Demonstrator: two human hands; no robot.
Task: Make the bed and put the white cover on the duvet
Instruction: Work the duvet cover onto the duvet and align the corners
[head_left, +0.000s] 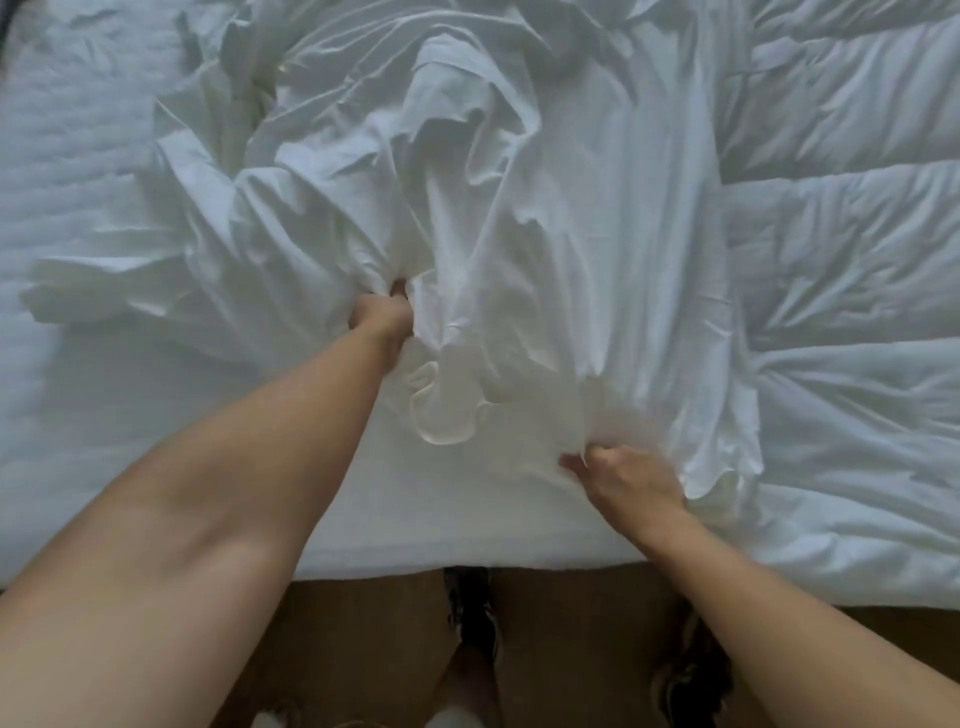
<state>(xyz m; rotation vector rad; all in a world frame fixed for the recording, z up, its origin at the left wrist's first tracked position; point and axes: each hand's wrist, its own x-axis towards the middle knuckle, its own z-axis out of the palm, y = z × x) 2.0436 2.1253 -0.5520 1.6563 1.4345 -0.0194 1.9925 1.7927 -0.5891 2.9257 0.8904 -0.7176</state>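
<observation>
A crumpled white cover (467, 171) lies bunched across the middle of the bed. My left hand (382, 314) is pushed into its folds and grips a gathered wad of the fabric, fingers mostly hidden. Nearer the bed's front edge, my right hand (621, 478) pinches the cover's lower hem. The quilted white duvet (852, 234) is spread on the right side of the bed, partly under the cover.
The bare mattress (67, 171) with its white quilted top shows on the left. The bed's front edge runs across the lower frame above a wooden floor (358, 639). My dark shoes (475, 613) stand close to the bed.
</observation>
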